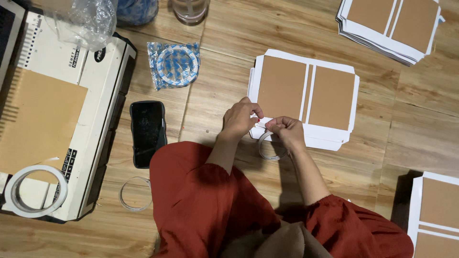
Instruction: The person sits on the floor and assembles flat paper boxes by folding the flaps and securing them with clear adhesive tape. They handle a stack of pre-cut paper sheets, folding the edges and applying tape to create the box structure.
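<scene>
A: Tape count, left to right?
B: Four: big roll on the binding machine, thin ring on the floor, wrapped pack, small roll under the hands.
A: Phones?
B: One black phone.
A: Hands?
B: Left hand and right hand both pinching, at the near edge of the middle cover stack.
A: Stacks?
B: Three: middle, top right, bottom right.

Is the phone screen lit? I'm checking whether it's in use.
No, the phone lies on the wooden floor with a dark, blank screen.
</scene>
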